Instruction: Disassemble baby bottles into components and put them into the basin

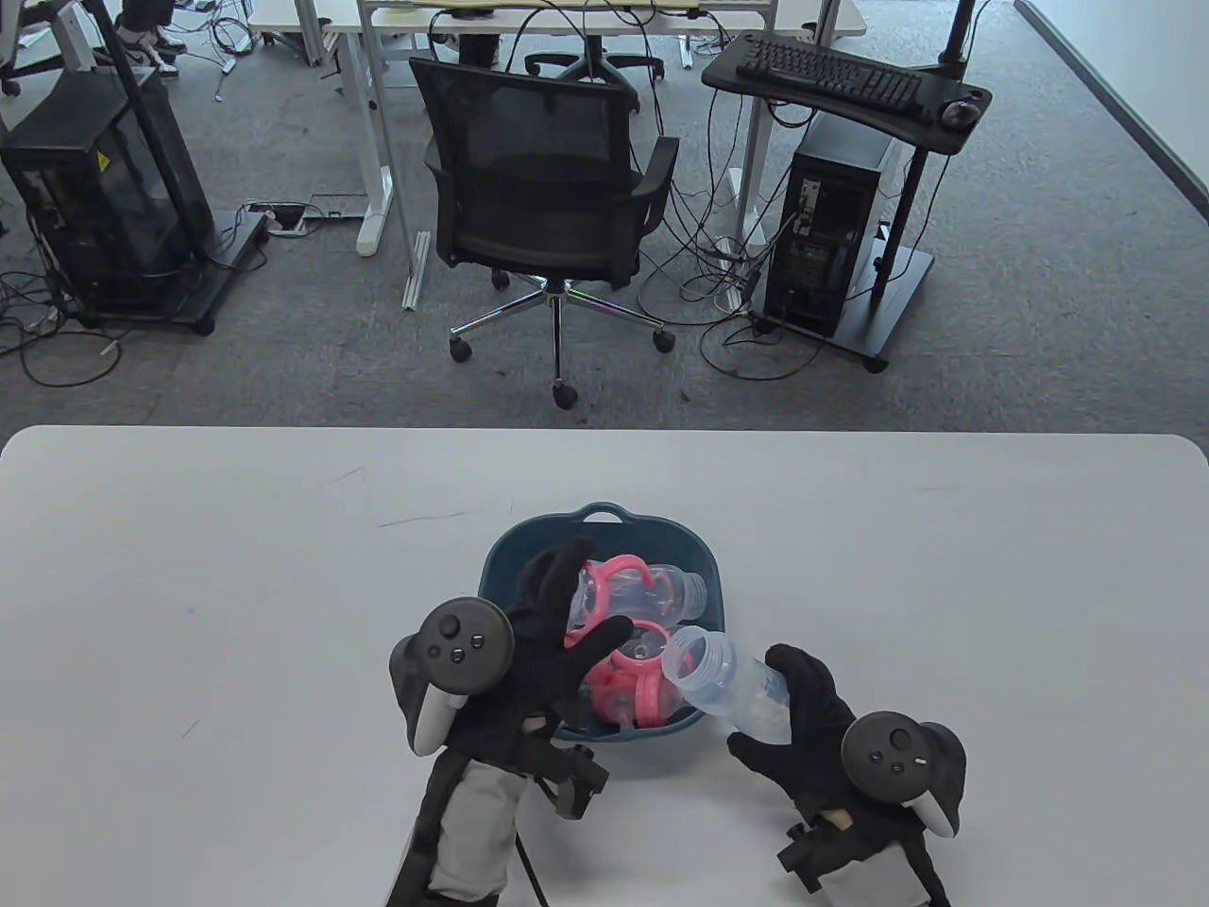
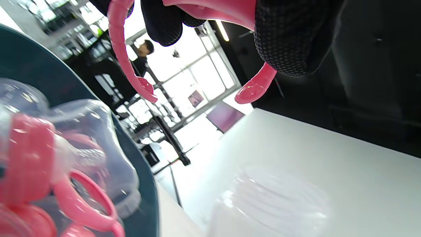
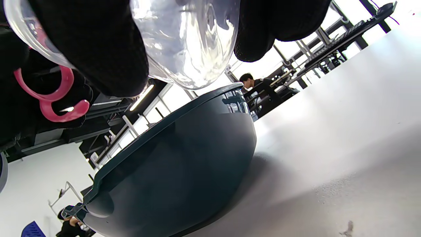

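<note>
We held the clear bottle body point(image 1: 729, 685) in our right hand point(image 1: 812, 727), fingers and thumb curled round its base, its open, capless neck tilted over the near right rim of the basin point(image 1: 699, 557). It was above the basin's edge, not yet inside. Our left hand point(image 1: 557, 642) hovered over the basin's near left part; the left wrist view showed its fingers pinching a pink handled collar point(image 2: 210, 10), the two handle tips hanging free below.

We judged this bottle already taken apart, with both pieces only waiting to be dropped in. The basin already held at least one other clear bottle point(image 1: 661, 590) with pink handles, lying on its side at the far part, and more pink parts point(image 1: 628, 685) nearer us. No bottles lay on the white surface point(image 1: 236, 586) outside the basin, so the task looked close to finished.

Our left hand covered much of the basin's contents from above, so we could not count the pieces, nor tell whether the bottle at the far part still wore its collar. We could make out no teat or cap.
</note>
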A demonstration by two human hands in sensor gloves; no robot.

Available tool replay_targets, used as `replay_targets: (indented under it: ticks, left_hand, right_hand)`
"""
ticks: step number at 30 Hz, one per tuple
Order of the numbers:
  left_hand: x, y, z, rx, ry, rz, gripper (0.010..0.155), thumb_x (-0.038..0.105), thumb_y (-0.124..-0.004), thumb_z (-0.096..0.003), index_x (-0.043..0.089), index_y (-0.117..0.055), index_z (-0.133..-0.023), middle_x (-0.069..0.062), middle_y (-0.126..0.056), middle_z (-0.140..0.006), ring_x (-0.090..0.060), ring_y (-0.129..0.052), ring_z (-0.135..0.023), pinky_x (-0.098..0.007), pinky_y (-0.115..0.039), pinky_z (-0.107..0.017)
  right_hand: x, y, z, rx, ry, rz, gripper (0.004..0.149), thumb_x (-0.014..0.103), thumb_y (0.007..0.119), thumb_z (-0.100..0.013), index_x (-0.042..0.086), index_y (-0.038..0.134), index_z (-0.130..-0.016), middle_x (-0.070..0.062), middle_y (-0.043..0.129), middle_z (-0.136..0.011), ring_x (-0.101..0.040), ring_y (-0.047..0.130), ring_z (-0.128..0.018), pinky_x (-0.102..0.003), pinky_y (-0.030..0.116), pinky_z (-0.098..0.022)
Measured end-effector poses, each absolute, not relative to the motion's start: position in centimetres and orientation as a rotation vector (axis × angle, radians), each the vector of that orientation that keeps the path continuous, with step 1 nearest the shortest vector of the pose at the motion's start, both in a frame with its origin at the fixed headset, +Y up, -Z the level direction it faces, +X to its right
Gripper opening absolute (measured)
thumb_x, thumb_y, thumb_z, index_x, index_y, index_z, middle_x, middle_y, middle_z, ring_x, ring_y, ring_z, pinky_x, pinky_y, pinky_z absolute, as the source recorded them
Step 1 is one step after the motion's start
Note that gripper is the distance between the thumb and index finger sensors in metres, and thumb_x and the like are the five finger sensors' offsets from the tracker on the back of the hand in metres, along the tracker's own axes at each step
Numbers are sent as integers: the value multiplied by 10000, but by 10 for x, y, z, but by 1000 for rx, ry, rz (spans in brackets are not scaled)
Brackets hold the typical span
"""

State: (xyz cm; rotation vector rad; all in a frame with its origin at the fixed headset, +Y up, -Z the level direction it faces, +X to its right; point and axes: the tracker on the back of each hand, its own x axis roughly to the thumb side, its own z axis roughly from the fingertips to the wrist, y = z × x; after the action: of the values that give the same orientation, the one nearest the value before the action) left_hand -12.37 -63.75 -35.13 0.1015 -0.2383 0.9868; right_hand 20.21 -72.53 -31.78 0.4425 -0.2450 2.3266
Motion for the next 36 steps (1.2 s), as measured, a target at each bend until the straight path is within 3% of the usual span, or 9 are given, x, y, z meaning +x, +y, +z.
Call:
replay_targets:
  ticks: [12, 14, 17, 23, 36]
  left_hand:
    - [-135, -671, -368, 23, 48, 761, 797, 564, -778, -466, 382, -358, -1117, -50, -306, -1145, -341, -659, -998, -550, -481, -766]
    - [-135, -675, -370, 25, 77, 720, 687, 508, -737, -513, 382, -418, -1108, -54, -374, -1129, -276, -763, -921, -524, -551, -742]
    - [-134, -684, -374, -17, 104, 663, 618, 468, -708, -531, 372, -476, -1095, -44, -446, -1106, -279, -770, -912, -525, -553, -740]
    - [-141, -691, -376, -1, 160, 669, 555, 424, -631, -555, 364, -487, -1088, -46, -457, -1097, -272, -765, -913, -514, -565, -732]
    - [-150, -671, -368, 64, 104, 722, 641, 504, -707, -521, 380, -455, -1097, 2, -350, -1153, -328, -528, -1101, -563, -411, -788]
  right_hand:
    - [202, -725, -318, 441, -244, 2326, 938, 410, 955, -439, 90, 360, -1089, -239, 441, -1081, -452, 706, -894, -597, 621, -649]
    - [202, -725, -318, 441, -243, 2325, 922, 410, 955, -439, 91, 378, -1083, -240, 441, -1080, -452, 704, -896, -598, 622, -648]
    - [202, -725, -318, 444, -243, 2326, 923, 411, 955, -438, 91, 377, -1083, -239, 441, -1081, -452, 705, -895, -598, 622, -648]
    - [202, -725, -318, 443, -244, 2321, 921, 411, 955, -439, 91, 379, -1083, -241, 442, -1080, -453, 704, -895, -598, 622, -648]
    - [202, -723, -316, 445, -253, 2304, 936, 412, 952, -443, 92, 357, -1091, -239, 434, -1084, -452, 701, -899, -600, 614, -653]
